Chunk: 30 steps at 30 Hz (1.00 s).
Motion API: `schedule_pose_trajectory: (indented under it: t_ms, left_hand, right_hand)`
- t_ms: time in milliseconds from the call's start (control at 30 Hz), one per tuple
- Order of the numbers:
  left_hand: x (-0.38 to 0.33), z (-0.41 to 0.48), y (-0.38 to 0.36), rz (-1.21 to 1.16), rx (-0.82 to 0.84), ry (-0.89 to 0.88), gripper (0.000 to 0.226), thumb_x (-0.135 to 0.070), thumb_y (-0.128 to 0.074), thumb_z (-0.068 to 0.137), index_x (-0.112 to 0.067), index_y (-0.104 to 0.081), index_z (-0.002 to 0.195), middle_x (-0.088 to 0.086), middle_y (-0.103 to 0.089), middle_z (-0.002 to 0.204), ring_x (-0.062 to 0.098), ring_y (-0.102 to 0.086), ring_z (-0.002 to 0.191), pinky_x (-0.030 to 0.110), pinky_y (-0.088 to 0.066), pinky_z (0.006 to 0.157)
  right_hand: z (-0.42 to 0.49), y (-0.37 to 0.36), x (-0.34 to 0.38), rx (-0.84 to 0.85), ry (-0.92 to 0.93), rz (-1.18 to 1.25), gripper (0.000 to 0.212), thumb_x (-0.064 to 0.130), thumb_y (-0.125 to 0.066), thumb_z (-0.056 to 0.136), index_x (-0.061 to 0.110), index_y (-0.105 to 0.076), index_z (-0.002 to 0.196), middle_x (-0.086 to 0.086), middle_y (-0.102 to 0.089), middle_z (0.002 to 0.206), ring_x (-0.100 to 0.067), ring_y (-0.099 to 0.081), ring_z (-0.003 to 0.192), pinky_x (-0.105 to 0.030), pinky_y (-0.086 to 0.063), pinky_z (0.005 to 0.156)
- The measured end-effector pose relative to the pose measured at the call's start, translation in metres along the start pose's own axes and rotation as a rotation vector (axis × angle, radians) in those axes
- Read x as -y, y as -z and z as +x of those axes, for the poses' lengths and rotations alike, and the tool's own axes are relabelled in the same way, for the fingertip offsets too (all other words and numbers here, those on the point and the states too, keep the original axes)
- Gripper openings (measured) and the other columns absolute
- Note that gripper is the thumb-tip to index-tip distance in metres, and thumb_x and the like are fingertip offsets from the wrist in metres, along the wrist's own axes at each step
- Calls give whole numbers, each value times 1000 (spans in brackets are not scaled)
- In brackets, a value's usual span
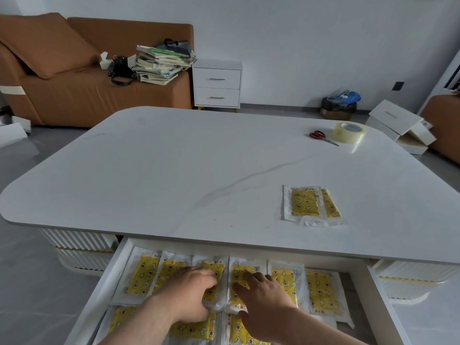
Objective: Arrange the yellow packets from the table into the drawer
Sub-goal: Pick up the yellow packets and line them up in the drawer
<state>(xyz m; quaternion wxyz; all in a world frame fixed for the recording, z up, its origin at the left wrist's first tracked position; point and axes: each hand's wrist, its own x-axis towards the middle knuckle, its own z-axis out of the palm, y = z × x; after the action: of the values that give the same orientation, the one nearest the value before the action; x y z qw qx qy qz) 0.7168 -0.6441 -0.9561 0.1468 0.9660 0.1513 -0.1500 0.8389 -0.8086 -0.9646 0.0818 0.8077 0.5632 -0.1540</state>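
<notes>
Head view caught the yellow packets point(143, 275) lying in rows in the open drawer point(117, 265) along the bottom of the frame, with both hands down among them. The left hand point(186, 292) curled its fingers round the edge of the middle packet point(216, 270), while the right hand point(263, 292) pressed flat, fingers straight, on the neighbouring packet point(242, 271). It looked like the squaring-up of a row. Two loose packets point(311, 205) overlapped on the table point(199, 158), right of centre, so the next move would likely call for a reach up there. Scissors point(321, 136) and a tape roll point(349, 132) sat at the upper right.
</notes>
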Motion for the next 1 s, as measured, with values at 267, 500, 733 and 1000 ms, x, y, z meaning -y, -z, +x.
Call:
schedule_pose_trajectory:
  t_ms: [267, 500, 733, 1000]
  left_hand:
    - [13, 1, -4, -19, -124, 72, 58, -33, -56, 95, -33, -33, 148, -13, -16, 161, 14, -15, 148, 31, 0, 118]
    - [15, 5, -8, -1, -87, 87, 56, -36, -55, 95, -34, -35, 147, -10, -23, 160, 12, -19, 147, 37, -3, 121]
    - [10, 4, -3, -40, -110, 77, 62, -40, -54, 95, -38, -25, 150, -11, -11, 162, 13, -9, 149, 33, 5, 118]
    - [12, 7, -8, -1, -6, 40, 58, -34, -52, 97, -41, -26, 148, -13, -3, 161, 13, -2, 150, 39, 10, 117]
  right_hand:
    - [3, -3, -13, -70, -154, 205, 54, 44, -45, 98, 30, -33, 149, 6, -27, 160, -18, -20, 148, -39, -15, 120]
    - [5, -8, -15, -64, -163, 162, 53, 52, -42, 97, 33, -37, 147, 7, -34, 155, -19, -29, 142, -37, -23, 117]
    - [5, -6, -19, -60, -164, 178, 59, 51, -33, 100, 31, -21, 154, 5, -7, 165, -20, -5, 152, -39, -5, 121]
    - [5, -13, -24, 27, -81, 122, 57, 39, -30, 104, 33, -7, 155, 7, 6, 164, -16, 8, 151, -43, 12, 117]
